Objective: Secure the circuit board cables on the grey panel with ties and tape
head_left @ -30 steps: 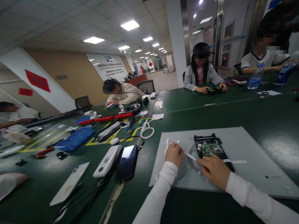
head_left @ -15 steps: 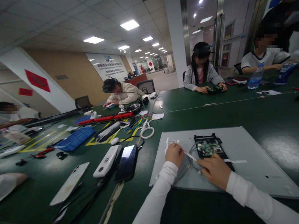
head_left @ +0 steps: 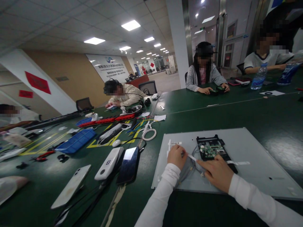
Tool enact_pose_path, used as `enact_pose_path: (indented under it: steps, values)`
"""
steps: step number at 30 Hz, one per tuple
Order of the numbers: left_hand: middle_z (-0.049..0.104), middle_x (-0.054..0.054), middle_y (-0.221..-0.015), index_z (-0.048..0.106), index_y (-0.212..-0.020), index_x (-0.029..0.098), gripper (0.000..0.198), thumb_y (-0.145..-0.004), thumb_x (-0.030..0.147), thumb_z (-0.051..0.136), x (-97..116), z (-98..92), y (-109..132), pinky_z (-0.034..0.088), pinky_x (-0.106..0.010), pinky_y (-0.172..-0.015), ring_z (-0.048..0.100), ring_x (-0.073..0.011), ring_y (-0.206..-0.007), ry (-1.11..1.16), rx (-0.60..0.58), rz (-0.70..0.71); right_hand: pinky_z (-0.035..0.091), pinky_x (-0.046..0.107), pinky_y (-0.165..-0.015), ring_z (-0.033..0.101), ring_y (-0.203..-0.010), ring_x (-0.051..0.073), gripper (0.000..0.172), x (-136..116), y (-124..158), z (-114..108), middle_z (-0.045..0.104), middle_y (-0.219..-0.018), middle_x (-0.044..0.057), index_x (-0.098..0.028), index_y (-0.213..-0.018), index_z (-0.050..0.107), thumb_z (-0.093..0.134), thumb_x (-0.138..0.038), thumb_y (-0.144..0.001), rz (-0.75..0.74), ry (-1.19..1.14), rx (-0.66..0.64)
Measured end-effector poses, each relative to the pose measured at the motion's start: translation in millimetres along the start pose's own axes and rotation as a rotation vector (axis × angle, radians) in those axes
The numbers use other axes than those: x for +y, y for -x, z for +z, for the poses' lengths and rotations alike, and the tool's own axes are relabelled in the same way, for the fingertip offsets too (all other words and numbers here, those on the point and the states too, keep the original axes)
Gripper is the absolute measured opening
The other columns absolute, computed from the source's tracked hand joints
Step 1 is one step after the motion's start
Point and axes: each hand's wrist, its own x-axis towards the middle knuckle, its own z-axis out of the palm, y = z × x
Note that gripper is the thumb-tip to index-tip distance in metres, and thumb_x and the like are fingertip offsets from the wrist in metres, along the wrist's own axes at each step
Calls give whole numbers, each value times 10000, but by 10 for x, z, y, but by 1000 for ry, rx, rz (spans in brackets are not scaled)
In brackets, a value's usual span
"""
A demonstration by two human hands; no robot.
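Observation:
A large pale grey panel [head_left: 251, 148] lies flat before me, with a green circuit board [head_left: 211, 152] in a black bracket on it. My left hand [head_left: 177, 156] is closed over the panel's left part, pinching one end of a narrow white strip [head_left: 191, 156] that looks like tape. At the strip's other end is my right hand [head_left: 219, 172], its index finger stretched along it and the other fingers curled. Thin grey cables [head_left: 188, 171] run loosely beneath and between my hands. A second white strip [head_left: 242, 163] sticks to the panel right of the board.
To the left lie a white phone [head_left: 72, 186], a white power bank [head_left: 109, 163] and a dark phone [head_left: 128, 165] with cables. Further off are a blue tray [head_left: 77, 139], a coiled white cable [head_left: 149, 134] and red power strips [head_left: 106, 120]. Several people sit around the green table.
My right index fingertip has slid slightly left along the strip, towards my left hand. My left hand, the panel and the board stay in place.

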Motion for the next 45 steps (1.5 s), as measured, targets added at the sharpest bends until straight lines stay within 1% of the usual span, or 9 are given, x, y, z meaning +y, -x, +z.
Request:
enact_pose_path:
  steps: [5, 9, 13, 16, 21, 24, 29, 36, 45]
  values:
    - [528, -20, -809, 568, -727, 187, 46, -694, 211, 589, -20, 23, 2, 388, -288, -736, 484, -169, -820, -3, -12, 4, 195, 331, -719, 533, -729, 162, 319, -8, 10, 1, 620, -767, 20, -265, -1043, 526, 401, -178, -763, 6, 29, -17]
    - [533, -20, -819, 565, -731, 190, 32, -705, 172, 560, -8, 31, 4, 390, -279, -730, 487, -168, -822, -24, -11, -3, 193, 329, -714, 519, -702, 151, 214, -26, 6, -48, 601, -706, 15, -223, -823, 590, 392, -168, -763, 13, 30, -7]
    - [535, -25, -845, 563, -760, 194, 134, -709, 87, 501, -28, -31, -10, 385, -271, -750, 489, -167, -854, -63, -13, -12, 193, 323, -702, 483, -651, 135, 200, -32, -1, -71, 573, -649, 13, -182, -638, 557, 394, -153, -751, 13, 30, 22]
    - [538, -33, -889, 562, -821, 200, 194, -709, 64, 479, -136, -133, -41, 371, -273, -780, 488, -168, -884, -108, 17, -63, 193, 319, -706, 471, -653, 132, 179, -21, 6, -47, 572, -657, 11, -184, -656, 557, 405, -147, -743, 4, 10, 45]
    - [556, -52, -948, 545, -943, 191, 213, -739, 160, 492, -375, -244, -92, 364, -289, -788, 491, -188, -885, -165, 65, -232, 195, 319, -720, 471, -661, 135, 176, -10, 30, -16, 578, -675, 6, -194, -687, 562, 403, -150, -747, 8, -6, 49]
    - [564, -69, -988, 538, -993, 188, 263, -732, 200, 509, -437, -201, -93, 347, -317, -819, 471, -218, -942, -174, 61, -301, 197, 314, -722, 476, -666, 134, 179, -19, 38, -34, 579, -678, 6, -193, -695, 566, 402, -139, -744, 5, -12, 46]
    - [573, -86, -1026, 534, -1033, 190, 316, -718, 180, 515, -447, -78, -85, 325, -362, -861, 431, -243, -1029, -73, 62, -318, 200, 305, -726, 488, -682, 131, 187, -31, 24, -62, 580, -683, 4, -191, -707, 570, 398, -132, -748, 4, -21, 42]
    - [577, -74, -1055, 539, -1040, 180, 354, -688, 138, 536, -516, -40, -129, 353, -352, -867, 481, -213, -1000, 47, 108, -354, 199, 314, -734, 494, -684, 136, 177, -29, 16, -50, 581, -690, 5, -192, -712, 569, 404, -135, -745, 8, -25, 43]
    - [635, -34, -921, 557, -997, 196, 349, -660, 110, 579, -743, 108, -177, 430, -303, -784, 575, -153, -856, 260, 199, -432, 199, 309, -738, 497, -686, 134, 173, -22, 19, -30, 579, -688, 4, -190, -713, 566, 407, -129, -741, 0, -29, 51]
